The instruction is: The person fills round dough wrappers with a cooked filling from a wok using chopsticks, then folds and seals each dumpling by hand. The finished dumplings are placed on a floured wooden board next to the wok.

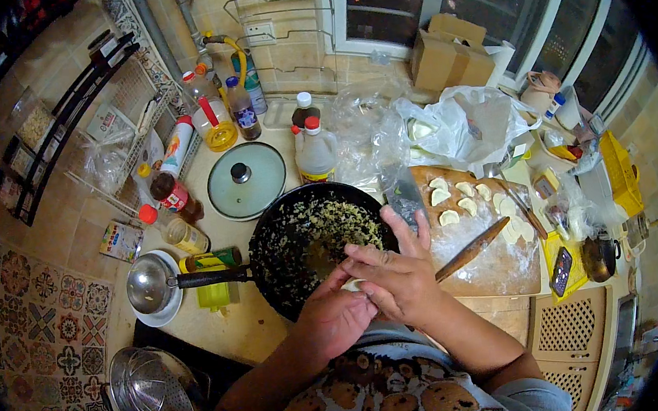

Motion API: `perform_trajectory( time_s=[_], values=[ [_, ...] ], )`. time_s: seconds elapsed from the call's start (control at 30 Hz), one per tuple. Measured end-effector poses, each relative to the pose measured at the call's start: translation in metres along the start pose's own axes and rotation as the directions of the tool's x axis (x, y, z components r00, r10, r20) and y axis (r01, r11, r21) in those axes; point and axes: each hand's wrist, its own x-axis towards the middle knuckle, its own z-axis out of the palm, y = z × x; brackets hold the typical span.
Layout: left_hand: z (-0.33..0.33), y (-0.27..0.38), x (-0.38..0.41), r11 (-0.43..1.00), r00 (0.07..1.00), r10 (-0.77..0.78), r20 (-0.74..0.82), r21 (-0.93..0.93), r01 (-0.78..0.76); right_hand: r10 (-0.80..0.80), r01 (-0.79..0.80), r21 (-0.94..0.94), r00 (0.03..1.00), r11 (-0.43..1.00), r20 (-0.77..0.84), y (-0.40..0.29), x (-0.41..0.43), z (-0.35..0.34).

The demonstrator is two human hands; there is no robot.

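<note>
My left hand (340, 317) and my right hand (404, 275) meet over the near right edge of a black frying pan (278, 299). Between their fingers they pinch a small pale dumpling (353, 285), mostly hidden. Chopped filling (331, 223) with green and yellow bits lies in the pan. Right of it, a floured wooden board (477, 268) bears several folded dumplings (449, 217), a stack of round wrappers (512, 226) and a wooden rolling pin (470, 249). A cleaver blade (404, 201) lies at the board's left edge.
A glass lid (246, 181) lies behind the pan, near oil and sauce bottles (314, 147). The pan's handle (214, 277) points left towards a metal ladle (149, 283) on a white bowl. Plastic bags (464, 127) lie behind the board. A steel colander (154, 394) stands at lower left.
</note>
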Motion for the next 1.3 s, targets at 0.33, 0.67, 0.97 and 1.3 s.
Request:
perform_trajectory(
  time_s=[0.33,0.67,0.97,1.3],
  values=[
    [0.002,0.0,0.002,0.998,0.998,0.028,0.048,-0.049,-0.025,0.021,-0.026,-0.191,0.999,0.981,-0.025,0.0,-0.01,0.002],
    [0.024,0.017,-0.004,0.932,0.985,-0.137,-0.105,0.323,0.165,0.068,-0.086,0.323,0.996,0.942,0.065,0.002,0.01,-0.016],
    [0.031,0.037,0.005,0.655,0.979,-0.204,-0.003,0.743,0.138,0.039,-0.058,0.365,0.998,0.929,0.059,0.006,0.006,-0.006],
    [0.021,0.046,0.018,0.342,0.966,-0.199,0.168,0.935,-0.092,0.024,0.0,0.503,0.999,0.864,-0.041,0.009,0.013,-0.002]
  ],
)
